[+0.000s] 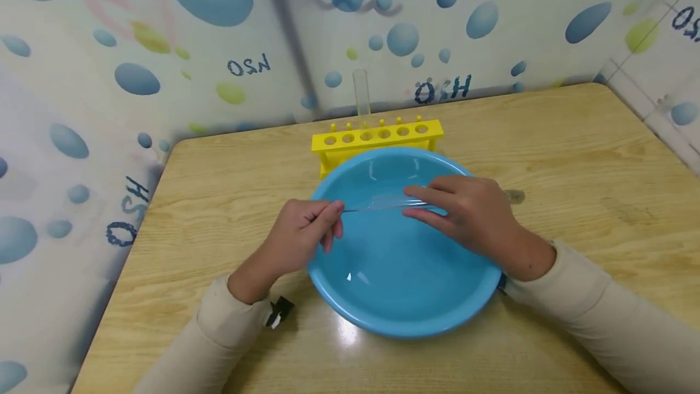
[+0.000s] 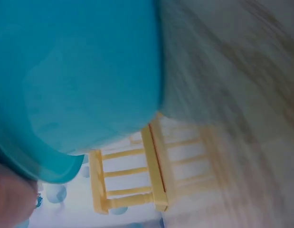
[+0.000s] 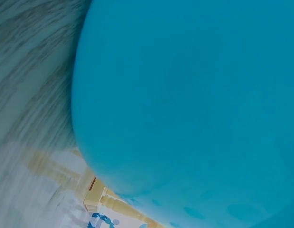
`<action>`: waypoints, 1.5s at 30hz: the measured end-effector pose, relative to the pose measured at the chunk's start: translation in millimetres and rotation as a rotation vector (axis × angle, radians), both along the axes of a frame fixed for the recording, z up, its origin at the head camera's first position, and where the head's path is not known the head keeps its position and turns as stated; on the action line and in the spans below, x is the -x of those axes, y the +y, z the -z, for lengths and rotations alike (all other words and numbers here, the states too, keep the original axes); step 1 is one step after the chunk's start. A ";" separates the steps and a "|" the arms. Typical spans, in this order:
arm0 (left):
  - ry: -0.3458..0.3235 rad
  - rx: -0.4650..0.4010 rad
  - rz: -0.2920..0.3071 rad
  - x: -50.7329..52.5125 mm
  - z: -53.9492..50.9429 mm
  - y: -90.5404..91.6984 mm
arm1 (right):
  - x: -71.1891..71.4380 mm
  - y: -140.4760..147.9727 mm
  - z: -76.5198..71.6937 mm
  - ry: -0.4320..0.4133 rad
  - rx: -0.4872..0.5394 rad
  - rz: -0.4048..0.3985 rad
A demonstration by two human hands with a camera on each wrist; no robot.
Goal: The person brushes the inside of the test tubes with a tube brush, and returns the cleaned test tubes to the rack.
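Observation:
Above the blue basin (image 1: 404,297), my right hand (image 1: 465,214) holds a clear glass test tube (image 1: 396,201) level between thumb and fingers. My left hand (image 1: 301,230) pinches a thin stem (image 1: 358,208) that runs toward the tube; whether it lies inside the glass I cannot tell. The tube's far end is hidden by my right hand. In the left wrist view only a blurred bit of the left hand (image 2: 14,197) shows at the edge. The right wrist view is mostly the basin's outer wall (image 3: 184,95).
Behind the basin stands a yellow test tube rack (image 1: 377,134) with one upright test tube (image 1: 361,93). A greyish, fuzzy-looking end (image 1: 515,196) shows beyond the right hand on the wooden table (image 1: 574,157). A patterned wall (image 1: 295,29) borders the table's back.

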State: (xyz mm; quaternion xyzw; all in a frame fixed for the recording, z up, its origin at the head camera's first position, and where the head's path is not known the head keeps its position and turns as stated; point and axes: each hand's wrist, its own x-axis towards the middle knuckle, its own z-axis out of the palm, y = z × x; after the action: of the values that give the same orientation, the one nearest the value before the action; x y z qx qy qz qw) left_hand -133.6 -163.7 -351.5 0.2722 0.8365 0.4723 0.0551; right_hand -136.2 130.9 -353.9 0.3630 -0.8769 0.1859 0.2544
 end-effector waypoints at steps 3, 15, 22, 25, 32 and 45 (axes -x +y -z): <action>-0.092 -0.024 -0.009 -0.6 -5.8 -2.0 | -0.2 0.3 -0.6 0.036 0.025 -0.021; -0.111 -0.046 -0.078 -6.0 -9.2 5.1 | -1.2 -0.9 -3.0 0.069 0.048 -0.030; -0.165 -0.073 -0.112 -6.8 -11.8 6.2 | -1.9 -0.6 -1.9 0.088 0.043 -0.031; -0.188 -0.078 -0.121 -7.3 -11.9 6.7 | -2.8 -0.8 -0.9 0.096 0.040 -0.036; -0.160 -0.112 -0.131 -5.1 -10.3 8.8 | -2.4 -0.4 0.6 0.050 0.045 -0.039; 0.110 -0.042 -0.128 -1.1 1.5 8.3 | -2.0 -2.3 -1.7 -0.059 -0.036 0.023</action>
State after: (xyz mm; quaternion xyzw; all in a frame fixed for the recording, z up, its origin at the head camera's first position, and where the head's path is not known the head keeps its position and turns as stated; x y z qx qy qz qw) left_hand -132.5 -155.4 -353.0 0.2448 0.8439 0.4766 -0.0267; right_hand -134.2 128.6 -352.3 0.3517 -0.8914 0.1775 0.2241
